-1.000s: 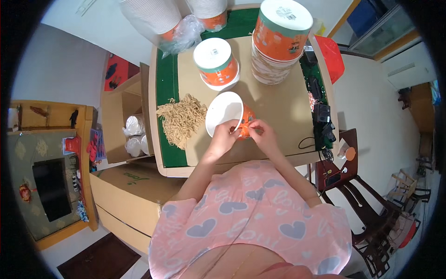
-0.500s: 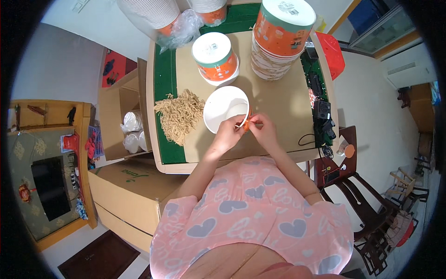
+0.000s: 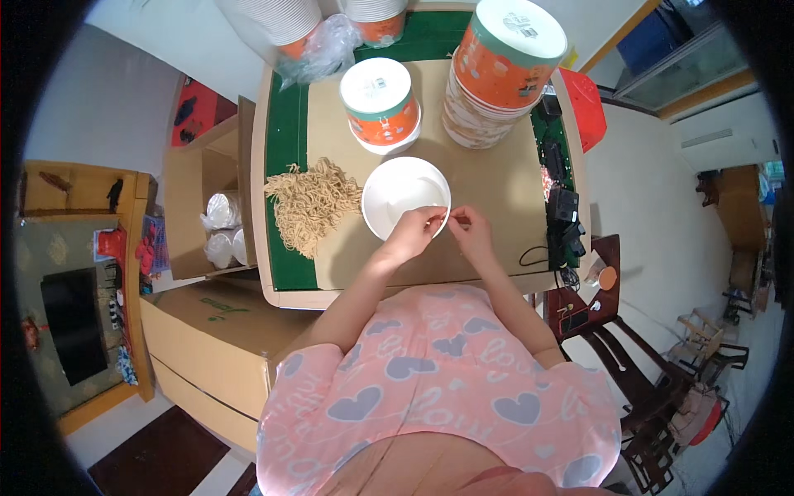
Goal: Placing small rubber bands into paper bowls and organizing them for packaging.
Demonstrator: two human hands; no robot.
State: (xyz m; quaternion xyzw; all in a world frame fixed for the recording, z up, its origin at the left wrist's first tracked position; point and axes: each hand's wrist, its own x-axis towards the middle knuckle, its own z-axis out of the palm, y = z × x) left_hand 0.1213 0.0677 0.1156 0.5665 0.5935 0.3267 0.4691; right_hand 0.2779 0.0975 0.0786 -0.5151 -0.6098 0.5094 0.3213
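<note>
A white-lined paper bucket stands in front of me with its mouth facing up. My left hand is closed at its near right rim, fingertips pinching the edge from the inside. On the outer side of that same rim, my right hand is closed in a pinch; whatever lies between its fingertips is too small to make out. Left of the bucket lies a heap of tan cord pieces. Behind it, an upside-down orange and green paper bucket rests on another white-rimmed one.
A tall stack of orange buckets stands at the far right of the table. Wrapped bucket stacks and a crumpled plastic bag sit at the back left. Black adapters and cables line the right edge. Cardboard boxes stand at the left.
The bucket has tipped back more upright, so its orange outer side near my right hand no longer shows. Both hands stay at the rim, fingertips close together.
</note>
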